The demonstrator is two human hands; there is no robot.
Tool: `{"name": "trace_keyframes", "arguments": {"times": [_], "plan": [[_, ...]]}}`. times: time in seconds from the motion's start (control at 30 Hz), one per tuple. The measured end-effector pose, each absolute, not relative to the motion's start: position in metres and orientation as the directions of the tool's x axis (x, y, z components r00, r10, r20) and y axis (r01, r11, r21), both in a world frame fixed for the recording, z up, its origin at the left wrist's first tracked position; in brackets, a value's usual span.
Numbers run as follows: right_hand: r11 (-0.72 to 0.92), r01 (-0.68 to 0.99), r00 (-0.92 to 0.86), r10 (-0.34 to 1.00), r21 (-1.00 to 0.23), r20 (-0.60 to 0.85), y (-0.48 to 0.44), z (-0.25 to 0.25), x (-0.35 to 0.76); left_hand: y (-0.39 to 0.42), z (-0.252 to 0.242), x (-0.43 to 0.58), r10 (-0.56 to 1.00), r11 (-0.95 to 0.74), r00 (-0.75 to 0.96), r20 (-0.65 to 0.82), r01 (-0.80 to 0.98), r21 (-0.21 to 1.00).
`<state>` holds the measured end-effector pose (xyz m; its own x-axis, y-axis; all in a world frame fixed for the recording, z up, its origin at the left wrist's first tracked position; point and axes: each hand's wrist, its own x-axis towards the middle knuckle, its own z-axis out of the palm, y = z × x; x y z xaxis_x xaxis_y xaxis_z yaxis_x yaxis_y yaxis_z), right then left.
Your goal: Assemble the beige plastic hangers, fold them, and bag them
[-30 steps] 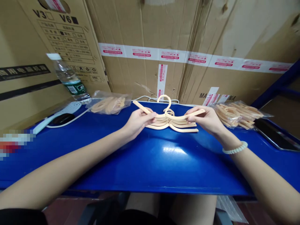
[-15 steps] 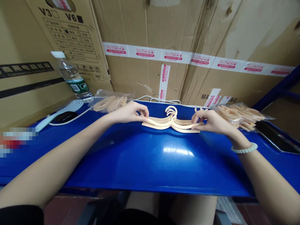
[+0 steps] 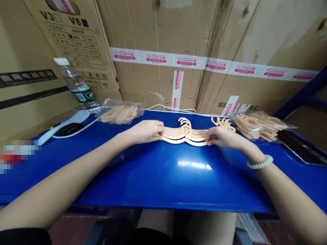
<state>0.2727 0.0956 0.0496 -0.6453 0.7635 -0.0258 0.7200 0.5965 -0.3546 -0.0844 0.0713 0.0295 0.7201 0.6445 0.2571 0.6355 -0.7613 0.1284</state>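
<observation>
Currently, hangers in hand: a stack of beige hangers (image 3: 185,137) lies on the blue table (image 3: 163,183), mid-width and nearer its far edge, hooks pointing toward that edge.
Left hand (image 3: 149,131): fingers closed narrowly around the stack's left ends, low over the table.
Right hand (image 3: 222,136): fingers curled in on the stack's right ends, at about the same depth on the table.
Right wrist: a pale beaded bracelet (image 3: 260,162).
Loose hooks: more beige hooks (image 3: 223,123) show just beyond the right hand, toward the table's far edge; what they belong to is mostly hidden.
Bagged hangers: one clear bag (image 3: 120,113) sits at the table's far left part, a fuller bag (image 3: 258,124) at its far right.
Table's left side: a water bottle (image 3: 81,92) with a green label, near a black mouse (image 3: 71,128).
Table's right side: a flat black device (image 3: 304,146), just beside the fuller bag.
Behind the table: brown cartons (image 3: 163,27) with a printed white tape (image 3: 163,58) across them.
</observation>
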Motion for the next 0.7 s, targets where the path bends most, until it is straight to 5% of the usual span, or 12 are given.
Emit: {"name": "trace_keyframes", "arguments": {"times": [0.2, 0.5, 0.57, 0.7], "plan": [[0.651, 0.741, -0.626, 0.758, -0.163, 0.182, 0.104, 0.039, 0.27, 0.084, 0.014, -0.086, 0.664, -0.723, 0.681, 0.31, 0.691, 0.03], [0.587, 0.806, -0.518, 0.76, -0.073, 0.393, 0.101, 0.024, 0.261, 0.082, 0.0, -0.079, 0.653, -0.588, 0.603, 0.458, 0.785, -0.194], [0.628, 0.775, -0.504, 0.681, -0.069, 0.531, 0.082, 0.039, 0.248, 0.079, 0.0, -0.076, 0.637, -0.586, 0.601, 0.483, 0.785, -0.204], [0.773, 0.634, -0.392, 0.308, 0.012, 0.867, -0.004, 0.076, 0.232, 0.077, -0.003, -0.073, 0.559, -0.63, 0.628, 0.541, 0.746, -0.215]]}}
